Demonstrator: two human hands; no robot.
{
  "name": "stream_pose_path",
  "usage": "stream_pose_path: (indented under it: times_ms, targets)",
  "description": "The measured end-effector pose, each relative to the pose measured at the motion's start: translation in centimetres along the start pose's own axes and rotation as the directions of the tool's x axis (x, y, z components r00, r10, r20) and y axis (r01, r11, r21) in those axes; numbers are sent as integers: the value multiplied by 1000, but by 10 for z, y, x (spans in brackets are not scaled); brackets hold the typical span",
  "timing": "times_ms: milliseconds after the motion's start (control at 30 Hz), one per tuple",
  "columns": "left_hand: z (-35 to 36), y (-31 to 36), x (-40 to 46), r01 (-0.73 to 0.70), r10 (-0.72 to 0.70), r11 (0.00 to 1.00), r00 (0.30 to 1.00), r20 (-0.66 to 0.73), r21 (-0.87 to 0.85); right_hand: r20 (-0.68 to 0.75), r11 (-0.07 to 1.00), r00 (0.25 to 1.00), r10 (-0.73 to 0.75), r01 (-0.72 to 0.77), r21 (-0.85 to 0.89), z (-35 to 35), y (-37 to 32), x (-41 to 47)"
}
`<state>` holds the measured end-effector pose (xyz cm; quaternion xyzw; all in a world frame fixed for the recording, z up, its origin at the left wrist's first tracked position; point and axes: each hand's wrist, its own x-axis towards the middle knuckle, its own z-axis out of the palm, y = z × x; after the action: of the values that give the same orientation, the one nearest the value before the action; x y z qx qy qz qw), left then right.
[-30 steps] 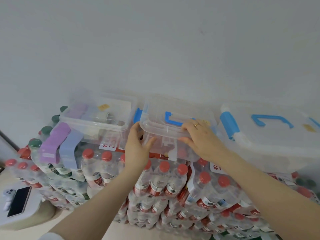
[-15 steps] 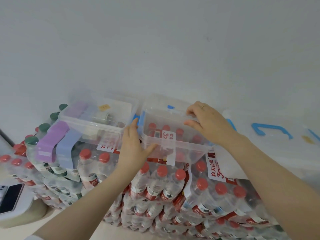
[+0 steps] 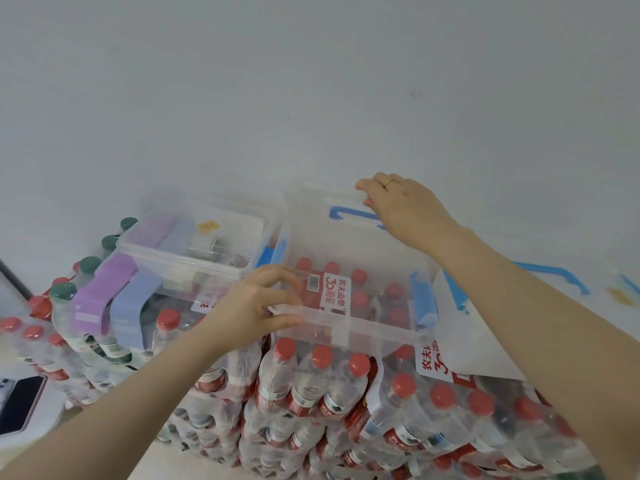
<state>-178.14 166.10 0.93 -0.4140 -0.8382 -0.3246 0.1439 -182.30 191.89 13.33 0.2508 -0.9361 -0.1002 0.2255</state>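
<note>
R fingertips (image 3: 367, 189) curl over the top edge of the lid (image 3: 318, 237) and pinch it just above its blue handle (image 3: 346, 213). L fingers (image 3: 278, 277) and thumb clamp the front-left rim of the clear box (image 3: 349, 318), which sits on bottle packs (image 3: 329, 382) beside a purple-latched box (image 3: 194, 252). Lid stands tilted up twd the wall (image 3: 311, 98), so the step looks like opening, approx. done. Next, R hand (image 3: 405, 209) prob. needs to lift the lid clear while L hand (image 3: 256, 306) steadies the box on the uneven packs.
</note>
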Motion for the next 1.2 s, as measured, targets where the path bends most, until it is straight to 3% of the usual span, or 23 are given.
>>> stream_pose_path:
  times_ms: [167,233,400,567,800,900,1133,1200]
  targets:
    - [5,0,-2,10,-10,999,1000,-16,50,270,975,949,162,-196,104,25,10,13]
    - [5,0,1,32,-31,998,999,-26,45,306,959,931,199,-249,135,38,9,12]
    - [4,1,10,62,-61,998,997,-41,11,150,928,928,341,-358,106,53,1,14]
    - [4,-1,12,27,-25,999,998,-57,33,77,944,947,312,-318,84,57,2,12]
    - [6,7,5,21,-17,999,995,-95,42,-3,931,947,320,-314,185,69,8,14]
    - [9,3,4,75,-63,988,994,-92,134,10,911,936,353,-346,225,73,10,11]
    - [9,4,15,-15,25,989,998,-63,149,172,908,916,362,-388,160,65,31,5]
    - [9,5,10,-26,37,991,995,-87,132,89,889,910,405,-415,194,53,35,8]
